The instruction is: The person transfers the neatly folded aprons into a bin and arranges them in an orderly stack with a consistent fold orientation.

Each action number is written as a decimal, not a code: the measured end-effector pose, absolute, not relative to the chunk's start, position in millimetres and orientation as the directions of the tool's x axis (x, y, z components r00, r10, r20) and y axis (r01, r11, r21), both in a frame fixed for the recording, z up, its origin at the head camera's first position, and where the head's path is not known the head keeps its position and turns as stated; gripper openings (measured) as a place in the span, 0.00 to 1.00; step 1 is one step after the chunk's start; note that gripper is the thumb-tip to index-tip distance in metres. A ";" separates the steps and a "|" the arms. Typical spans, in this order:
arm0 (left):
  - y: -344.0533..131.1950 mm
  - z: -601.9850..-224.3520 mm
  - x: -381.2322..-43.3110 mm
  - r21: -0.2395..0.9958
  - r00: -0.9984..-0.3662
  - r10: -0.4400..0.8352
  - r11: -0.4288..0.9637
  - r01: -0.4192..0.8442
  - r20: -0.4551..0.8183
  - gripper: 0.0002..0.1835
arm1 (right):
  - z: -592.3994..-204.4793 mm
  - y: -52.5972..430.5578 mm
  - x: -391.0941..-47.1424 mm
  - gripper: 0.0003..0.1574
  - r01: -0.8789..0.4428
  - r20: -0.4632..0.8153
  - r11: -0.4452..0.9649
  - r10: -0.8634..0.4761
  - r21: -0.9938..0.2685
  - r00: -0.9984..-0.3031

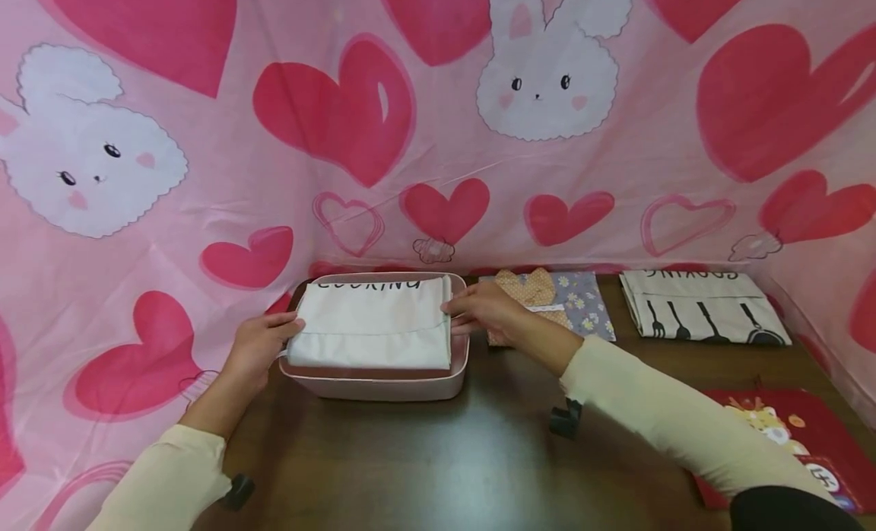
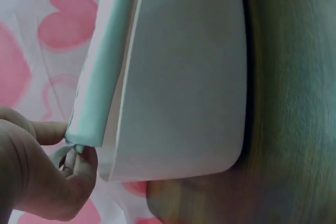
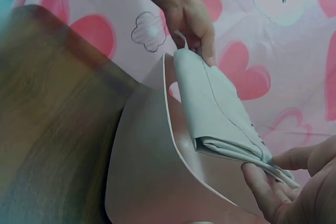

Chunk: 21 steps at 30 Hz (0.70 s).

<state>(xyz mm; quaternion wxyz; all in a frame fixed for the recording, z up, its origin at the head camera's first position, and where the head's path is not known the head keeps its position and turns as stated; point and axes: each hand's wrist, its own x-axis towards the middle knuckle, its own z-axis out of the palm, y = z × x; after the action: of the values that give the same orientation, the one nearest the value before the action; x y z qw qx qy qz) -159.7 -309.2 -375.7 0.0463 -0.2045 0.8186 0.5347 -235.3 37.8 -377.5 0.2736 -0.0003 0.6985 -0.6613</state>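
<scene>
A folded white apron (image 1: 372, 325) with black "COOKING" lettering lies level across the opening of a pale pink storage bin (image 1: 390, 389). At its left end my left hand (image 1: 256, 348) pinches the edge, thumb above and fingers below, with a thin strap beside the fingers (image 2: 81, 169). My right hand (image 1: 489, 310) pinches the layered right end between thumb and fingers. In the right wrist view the apron (image 3: 220, 108) is held above the bin's rim, tilted in that view. The inside of the bin is mostly hidden under it.
Right of the bin lie a grey floral folded cloth (image 1: 585, 303) with a tan bow and another folded apron (image 1: 705, 310) printed with utensils. A red folded cloth (image 1: 814, 424) lies at the front right, partly behind my right sleeve. A pink heart-print curtain (image 1: 445, 151) backs the brown table (image 1: 411, 462).
</scene>
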 end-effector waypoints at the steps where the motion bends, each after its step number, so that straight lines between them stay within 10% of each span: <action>1: -308.3 -376.3 -160.1 0.851 -0.919 -0.292 0.376 -0.366 -0.266 0.30 | -377.5 38.1 -235.4 0.18 0.347 -0.376 0.145 -0.365 -0.927 -0.852; 21: -294.6 -387.8 -173.3 0.606 -0.967 -0.255 0.771 -0.196 0.012 0.17 | -376.9 18.4 -246.6 0.08 -0.146 -0.191 0.742 -0.350 -0.654 -0.917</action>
<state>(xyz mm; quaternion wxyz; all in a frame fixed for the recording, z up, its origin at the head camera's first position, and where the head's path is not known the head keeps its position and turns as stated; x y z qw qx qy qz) -173.3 -294.6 -387.8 -0.0466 -0.1202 0.9398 0.3164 -246.6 18.4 -376.9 0.1526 -0.1347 0.9208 -0.3329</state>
